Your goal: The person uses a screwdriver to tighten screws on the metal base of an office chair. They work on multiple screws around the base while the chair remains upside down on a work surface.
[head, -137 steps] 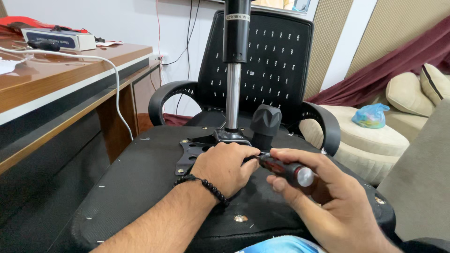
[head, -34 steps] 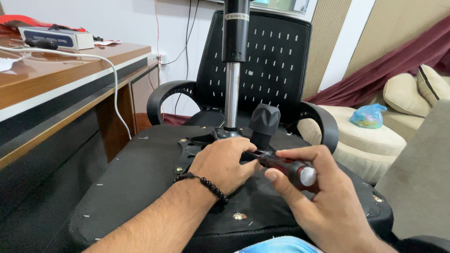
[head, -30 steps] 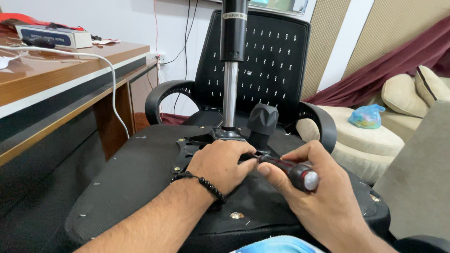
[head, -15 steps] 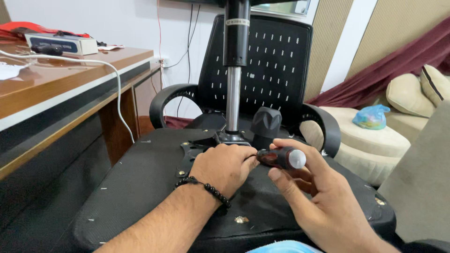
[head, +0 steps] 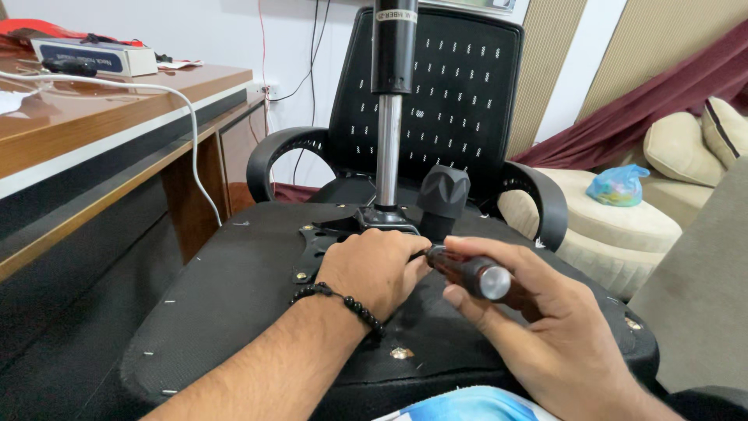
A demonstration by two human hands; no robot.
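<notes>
An upturned black chair seat (head: pixel 234 296) lies in front of me, its metal mounting plate (head: pixel 319 238) and gas-lift column (head: pixel 388 132) pointing up. My left hand (head: pixel 374 269), with a black bead bracelet at the wrist, rests on the plate and covers the screwdriver's tip. My right hand (head: pixel 538 327) grips the dark handle of a screwdriver (head: pixel 467 273), which points left toward the plate. A black lever knob (head: pixel 442 195) stands just behind the two hands.
A black mesh office chair (head: pixel 460 101) with curved armrests stands behind the seat. A wooden desk (head: pixel 93 117) with a white cable and a box is at the left. A beige sofa (head: pixel 623 218) holding a blue bag lies at the right.
My right hand has turned the screwdriver handle back and forth a little while staying by the plate. My left hand has stayed on the plate.
</notes>
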